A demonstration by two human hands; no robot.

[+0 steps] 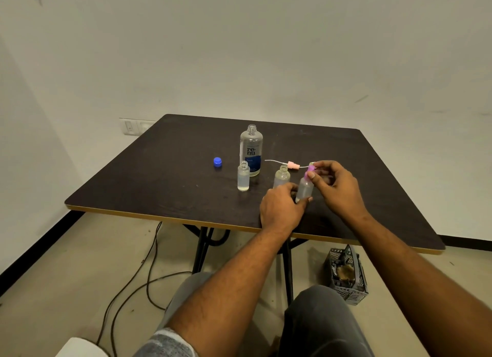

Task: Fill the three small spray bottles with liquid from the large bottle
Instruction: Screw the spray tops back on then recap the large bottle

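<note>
The large clear bottle [251,149] with a blue label stands uncapped near the middle of the dark table [159,170]. Its blue cap [217,162] lies to the left. One small open bottle [243,177] holding clear liquid stands in front of the large one. A second small open bottle [281,176] stands to the right. My left hand [281,209] grips the base of a third small bottle [304,189]. My right hand [336,186] pinches the pink-purple spray top [309,174] at that bottle's neck. A light pink spray head [292,165] with its thin tube lies behind.
A dark plastic basket [347,276] with items stands on the floor under the table's right side. Cables [138,276] trail across the floor at the left. A wall socket [133,126] sits behind the table's far left corner.
</note>
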